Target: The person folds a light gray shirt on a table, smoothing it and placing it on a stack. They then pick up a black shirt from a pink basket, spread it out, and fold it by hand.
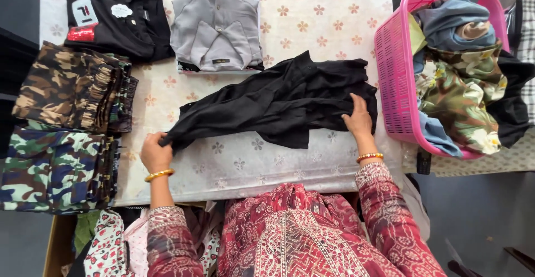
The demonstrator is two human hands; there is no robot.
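Our left hand (155,153) pinches the black shirt (278,101) on the counter (312,26); our right hand (358,118) presses flat. Best kept taut, we judge.

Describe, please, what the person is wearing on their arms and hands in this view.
Both arms are covered by long sleeves of dark red fabric with a fine pale paisley-like print, and the cuffs carry a denser light pattern. The left hand has a plain golden-yellow bangle at the wrist. The right hand has an orange-gold bangle that looks beaded. Both hands are bare, without gloves; no rings can be made out.
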